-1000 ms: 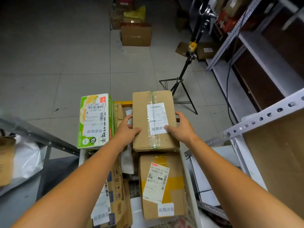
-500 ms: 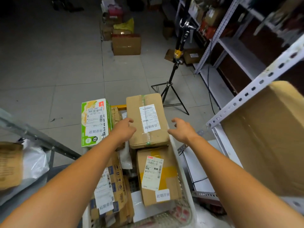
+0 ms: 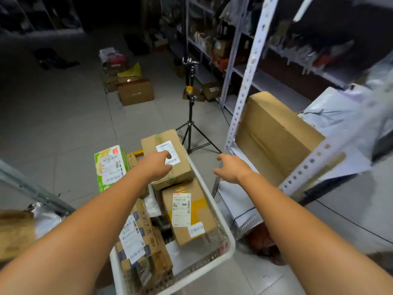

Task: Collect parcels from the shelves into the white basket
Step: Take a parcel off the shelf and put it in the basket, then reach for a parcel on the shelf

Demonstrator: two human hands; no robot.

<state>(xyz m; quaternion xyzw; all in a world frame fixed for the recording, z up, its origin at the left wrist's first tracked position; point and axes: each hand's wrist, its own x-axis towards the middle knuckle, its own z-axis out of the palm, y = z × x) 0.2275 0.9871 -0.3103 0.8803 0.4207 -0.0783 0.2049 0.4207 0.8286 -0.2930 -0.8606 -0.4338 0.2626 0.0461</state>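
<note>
Green-printed box (image 3: 110, 167) stands at the left edge of the white basket (image 3: 229, 252), which sits at lower centre, packed with parcels. The left hand (image 3: 158, 165) lies over the taped brown parcel (image 3: 170, 167) atop the pile, fingers loosely bent, gripping nothing. Behind stands a black tripod (image 3: 190, 116). The right hand (image 3: 230, 169) hangs past the basket's right rim, fingers spread and empty, before a shelf post (image 3: 246, 81) and a big carton (image 3: 274, 133). A second ago both hands clasped that parcel's sides.

Left hand (image 3: 158, 165) covers part of the top parcel's label (image 3: 166, 148); right shelf goods (image 3: 308, 50) are blurred.
</note>
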